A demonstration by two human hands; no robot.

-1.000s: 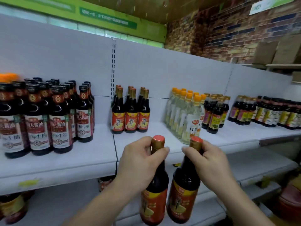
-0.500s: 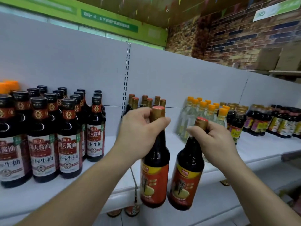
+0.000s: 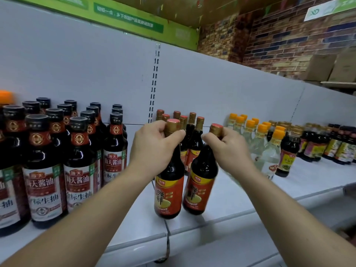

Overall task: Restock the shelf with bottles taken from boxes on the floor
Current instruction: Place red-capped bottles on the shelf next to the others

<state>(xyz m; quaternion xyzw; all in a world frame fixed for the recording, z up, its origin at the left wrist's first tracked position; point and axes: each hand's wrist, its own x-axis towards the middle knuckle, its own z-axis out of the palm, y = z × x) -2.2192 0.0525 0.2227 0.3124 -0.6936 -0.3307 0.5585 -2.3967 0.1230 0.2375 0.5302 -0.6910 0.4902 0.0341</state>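
My left hand [image 3: 154,149] grips the neck of a dark sauce bottle with a red label [image 3: 169,191]. My right hand [image 3: 229,149] grips the neck of a second matching bottle [image 3: 200,187], which tilts slightly. Both bottles hang side by side just above the white shelf [image 3: 221,212], over its front part. Behind them stands a small group of the same red-capped bottles [image 3: 192,132] against the back panel. No boxes are in view.
Tall dark soy sauce bottles with white and red labels [image 3: 57,166] crowd the shelf on the left. Clear bottles with orange caps [image 3: 262,143] and more dark bottles [image 3: 327,145] stand to the right. Cardboard boxes [image 3: 331,68] sit high at the far right.
Both hands have lifted the two bottles from below the shelf edge up and forward over the shelf. The view has moved closer to the shelf.
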